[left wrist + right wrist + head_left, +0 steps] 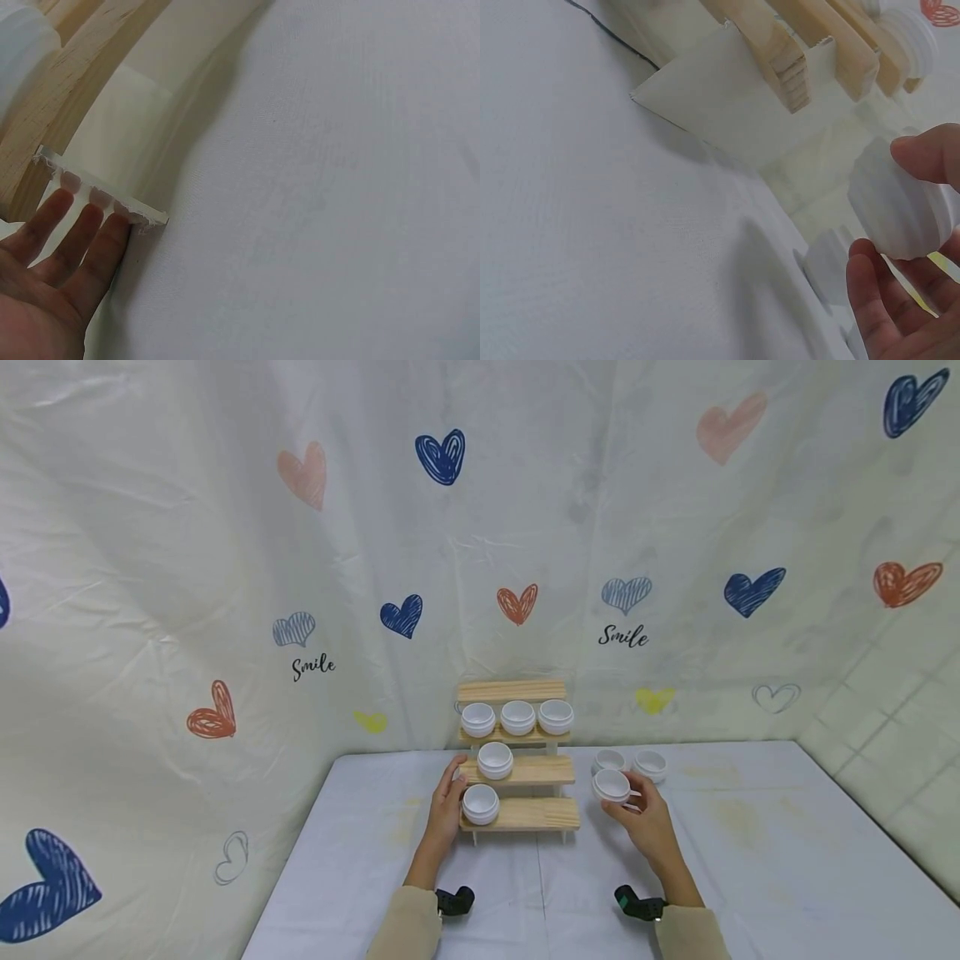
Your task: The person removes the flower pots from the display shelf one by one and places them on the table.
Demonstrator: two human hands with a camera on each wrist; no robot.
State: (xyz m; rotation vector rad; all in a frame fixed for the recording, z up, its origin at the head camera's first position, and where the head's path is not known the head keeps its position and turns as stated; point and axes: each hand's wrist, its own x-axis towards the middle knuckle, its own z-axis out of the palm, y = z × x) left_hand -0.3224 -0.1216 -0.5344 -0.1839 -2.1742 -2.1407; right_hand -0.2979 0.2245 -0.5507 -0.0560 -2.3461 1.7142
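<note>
A wooden stepped stand (536,814) with several shelves and white side panels stands on the table. My left hand (447,797) is at its left side; in the left wrist view, fairly straight fingers (94,247) touch the edge of a white side panel (101,187). To the right of the stand, my right hand (647,822) holds a small white bowl (611,786) between thumb and fingers. Ribbed sides show on that bowl (896,202) in the right wrist view, raised above the table. Two more white bowls, a left one (609,760) and a right one (651,765), sit just behind it.
Three white bowls line the second shelf from the top, including a middle one (517,717). Single bowls occupy the left ends of the two lower shelves (495,761). A heart-print curtain (525,527) hangs behind the white-covered table (750,860).
</note>
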